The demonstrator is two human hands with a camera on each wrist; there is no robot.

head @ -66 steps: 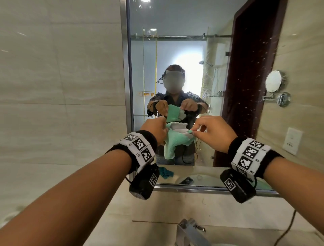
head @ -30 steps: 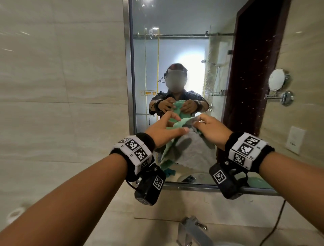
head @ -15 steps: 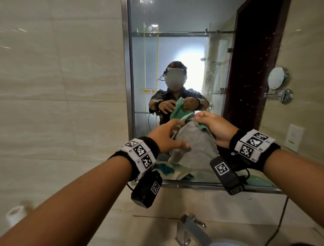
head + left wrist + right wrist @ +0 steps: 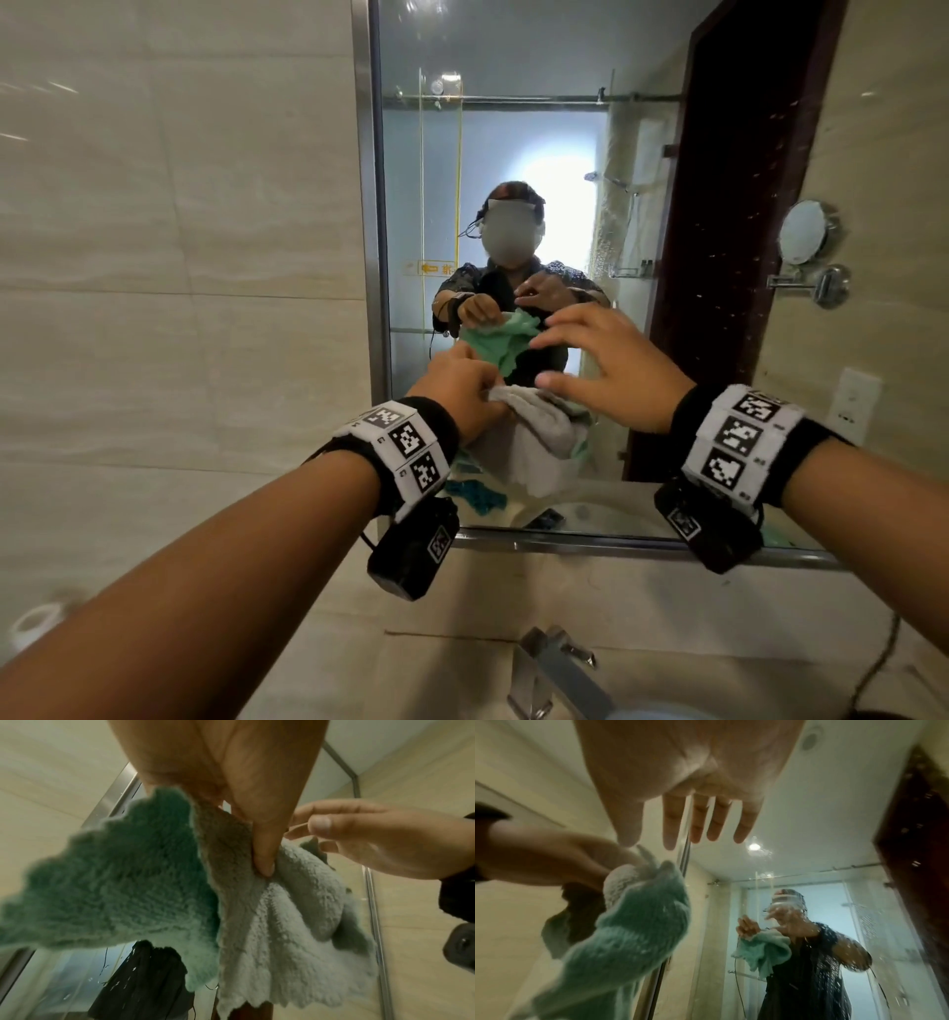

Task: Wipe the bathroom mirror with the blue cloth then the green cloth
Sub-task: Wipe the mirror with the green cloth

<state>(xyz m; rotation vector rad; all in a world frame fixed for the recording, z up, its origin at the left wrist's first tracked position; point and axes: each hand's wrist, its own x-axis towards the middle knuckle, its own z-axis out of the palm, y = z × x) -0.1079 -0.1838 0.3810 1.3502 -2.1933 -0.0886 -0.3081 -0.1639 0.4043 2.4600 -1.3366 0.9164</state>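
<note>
Nearest to us, at the bottom edge of the head view, we see a chrome faucet (image 4: 552,673) standing on the beige surface (image 4: 667,606) below the mirror.

Above it, our left hand (image 4: 462,390) pinches the top edge of the green cloth (image 4: 534,442) between thumb and fingers. In the left wrist view the thumb (image 4: 262,850) presses into a fold of the cloth (image 4: 282,912), which hangs down from the hand in loose pleats, its pale grey-green side toward us and its deeper green side turned toward the mirror. The cloth hangs in the air in front of the lower left part of the mirror; we cannot tell whether it touches the glass.

Our right hand (image 4: 611,370) is just beside the cloth on its right, a little above it, with fingers spread and nearly straight and the thumb apart from them. It holds nothing. The right wrist view shows the fingers (image 4: 700,821) extended above the cloth (image 4: 634,923), with a gap between them.

Farther on is the bathroom mirror (image 4: 565,154), its metal frame meeting the tiled wall (image 4: 179,231) along its left edge. Water spots speckle the glass on its right side. Near its lower edge the mirror reflects a blue cloth (image 4: 480,496) lying on the surface. At the right, a small round mirror (image 4: 803,239) is mounted on an arm.
</note>
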